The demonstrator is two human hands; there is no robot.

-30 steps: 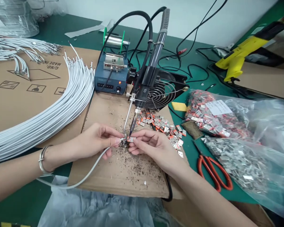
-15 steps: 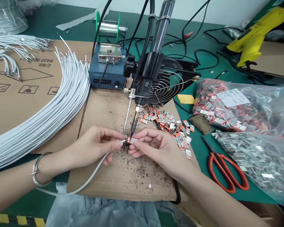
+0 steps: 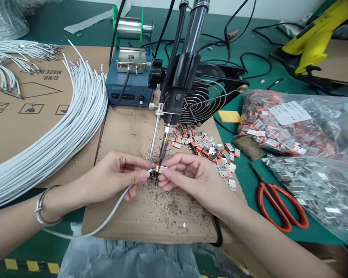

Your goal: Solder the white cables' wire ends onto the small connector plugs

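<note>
Between thumb and fingers, my left hand (image 3: 127,173) pinches a white cable (image 3: 111,217) close to its end. The rest of the cable curves down and away to the left. A small USB connector (image 3: 162,168) with an orange insert is pinched in my right hand (image 3: 188,173). Cable end and connector meet right under the tip of a stand-mounted soldering iron (image 3: 164,148). A thin metal solder feed tube (image 3: 155,141) comes down beside the tip. Whether the tip touches the joint, I cannot tell.
Loose USB connectors (image 3: 211,150) lie right of the iron, before a black fan (image 3: 203,102). Left is a bundle of white cables (image 3: 84,104); behind stands a blue solder feeder (image 3: 129,87). Red-handled scissors (image 3: 281,206) and bags of connectors (image 3: 281,131) lie right. Dark crumbs dot the cardboard (image 3: 118,227).
The camera view has shifted slightly. Both hands keep their hold on the cable and connector beneath the iron, with hardly any visible movement.
</note>
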